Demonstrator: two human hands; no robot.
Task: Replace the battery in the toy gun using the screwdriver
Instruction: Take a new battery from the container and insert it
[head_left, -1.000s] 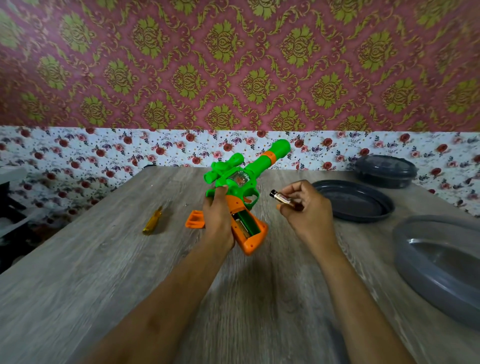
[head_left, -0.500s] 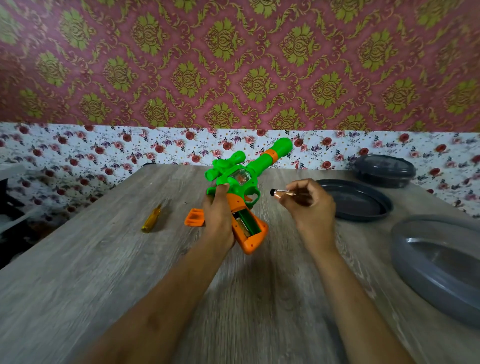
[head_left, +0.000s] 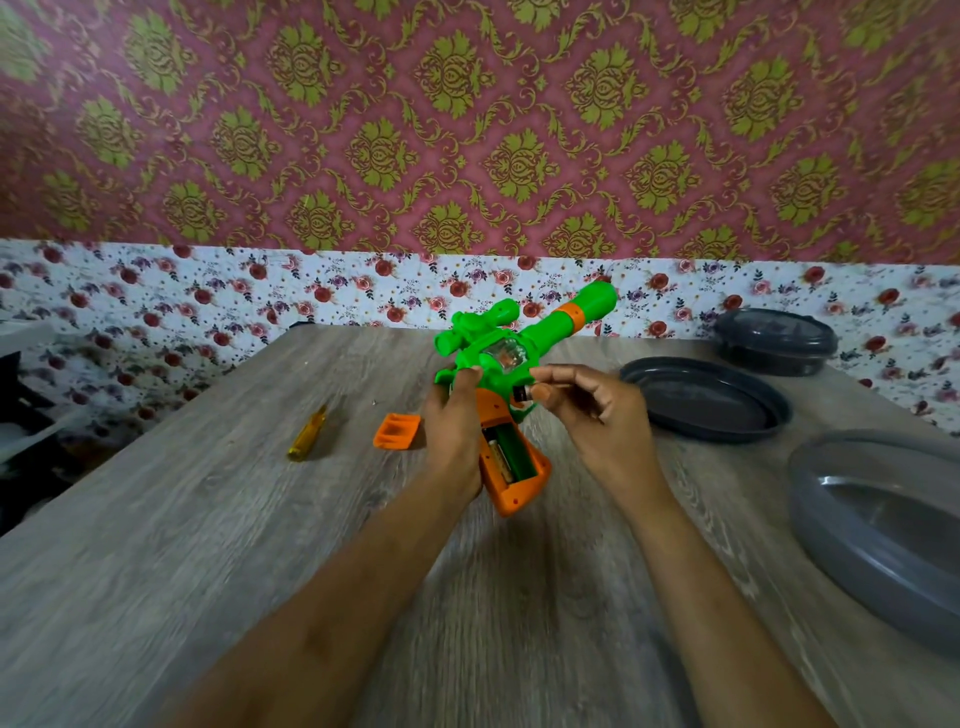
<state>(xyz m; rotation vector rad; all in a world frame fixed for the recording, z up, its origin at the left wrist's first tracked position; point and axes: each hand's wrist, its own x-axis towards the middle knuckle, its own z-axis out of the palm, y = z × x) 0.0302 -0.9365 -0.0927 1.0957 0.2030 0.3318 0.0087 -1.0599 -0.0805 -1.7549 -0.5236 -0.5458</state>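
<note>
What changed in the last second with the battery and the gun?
The right hand carried the battery it pinches leftward, up against the toy gun just above the open compartment. The left hand kept its grip on the gun's handle. The screwdriver and orange cover stayed where they lay on the table.

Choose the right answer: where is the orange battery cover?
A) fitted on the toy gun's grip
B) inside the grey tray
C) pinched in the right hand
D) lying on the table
D: the orange battery cover lies on the table, left of the toy gun, whose battery compartment stands open.
</note>
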